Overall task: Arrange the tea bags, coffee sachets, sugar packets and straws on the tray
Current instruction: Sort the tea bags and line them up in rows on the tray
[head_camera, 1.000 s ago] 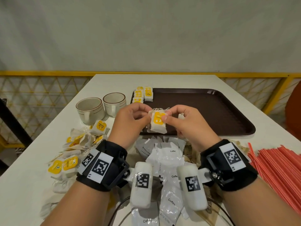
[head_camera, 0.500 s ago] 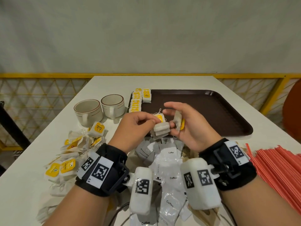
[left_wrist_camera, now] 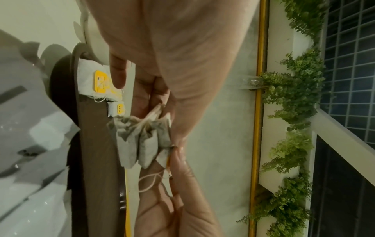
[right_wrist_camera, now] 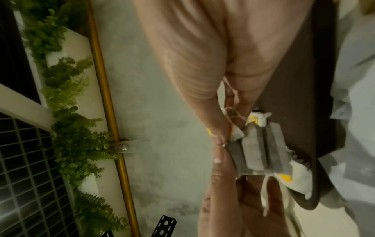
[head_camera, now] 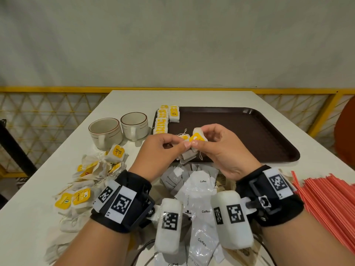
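Observation:
Both hands meet over the near left rim of the brown tray (head_camera: 249, 135). My left hand (head_camera: 163, 148) pinches a small stack of tea bags (head_camera: 187, 156), seen edge-on in the left wrist view (left_wrist_camera: 142, 141) and the right wrist view (right_wrist_camera: 257, 150). My right hand (head_camera: 215, 146) pinches a tea bag with a yellow tag (head_camera: 197, 138) against that stack. Two rows of tea bags (head_camera: 167, 120) lie in the tray's far left corner. Loose tea bags (head_camera: 92, 175) are heaped at the left, white coffee sachets (head_camera: 199, 198) lie below my wrists, and red straws (head_camera: 326, 200) lie at the right.
Two empty cream cups (head_camera: 119, 131) stand left of the tray. Brown packets (head_camera: 224, 181) peek out under the coffee sachets. The white table (head_camera: 317, 160) ends near a yellow railing (head_camera: 48, 90) at the back and sides.
My right hand turned palm-down again and brought its yellow-tagged tea bag against the stack in my left hand. Both hands stayed over the tray's near left rim.

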A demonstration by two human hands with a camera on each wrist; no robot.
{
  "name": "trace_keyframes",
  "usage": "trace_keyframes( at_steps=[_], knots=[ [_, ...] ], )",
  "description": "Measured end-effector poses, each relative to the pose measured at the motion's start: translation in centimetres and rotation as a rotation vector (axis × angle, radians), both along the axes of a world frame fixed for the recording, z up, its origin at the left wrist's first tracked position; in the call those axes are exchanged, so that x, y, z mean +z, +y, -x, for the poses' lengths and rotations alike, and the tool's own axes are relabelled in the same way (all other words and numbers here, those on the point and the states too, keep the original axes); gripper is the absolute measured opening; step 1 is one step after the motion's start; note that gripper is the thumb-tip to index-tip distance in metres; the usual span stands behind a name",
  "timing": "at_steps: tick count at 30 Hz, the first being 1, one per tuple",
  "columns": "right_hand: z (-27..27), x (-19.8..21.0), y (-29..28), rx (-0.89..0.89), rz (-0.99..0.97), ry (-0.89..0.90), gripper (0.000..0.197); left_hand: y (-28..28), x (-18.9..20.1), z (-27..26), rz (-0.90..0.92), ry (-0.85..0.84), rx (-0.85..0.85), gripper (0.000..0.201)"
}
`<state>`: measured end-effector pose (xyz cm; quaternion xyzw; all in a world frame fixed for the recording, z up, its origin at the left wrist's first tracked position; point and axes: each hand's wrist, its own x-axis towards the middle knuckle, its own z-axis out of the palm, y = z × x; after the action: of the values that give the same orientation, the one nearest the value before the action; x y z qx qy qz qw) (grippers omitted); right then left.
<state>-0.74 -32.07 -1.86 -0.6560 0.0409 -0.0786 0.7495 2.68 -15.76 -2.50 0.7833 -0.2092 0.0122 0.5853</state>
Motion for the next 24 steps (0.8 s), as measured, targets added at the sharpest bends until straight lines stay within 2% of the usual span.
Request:
trace_keyframes(
  at_steps=[7, 13, 17, 21, 24],
  knots=[
    [-0.3, -0.3, -0.1, -0.133, 0.052, -0.062, 0.035, 0.0, -0.2, -0.4, -0.01, -0.015, 0.066, 0.006],
    [-0.4, -0.5, -0.3, -0.068, 0.109, -0.074, 0.016, 0.0, -0.3, -0.4, 0.008, -0.029, 0.08, 0.008],
    [-0.5, -0.5, -0.4, -0.146, 0.181, -0.068, 0.007, 0.1, -0.5, -0.6, 0.02, -0.033, 0.101, 0.005],
    [-0.7, 0.7, -0.5, -0.165, 0.254, -0.088, 0.004, 0.1, -0.6, -1.0, 0.007, -0.028, 0.109, 0.016],
    [-1.2, 2.8, -0.3, -0.123, 0.385, -0.174, 0.011, 0.3, -0.6, -1.1, 0.034, -0.037, 0.083, 0.025]
  ],
)
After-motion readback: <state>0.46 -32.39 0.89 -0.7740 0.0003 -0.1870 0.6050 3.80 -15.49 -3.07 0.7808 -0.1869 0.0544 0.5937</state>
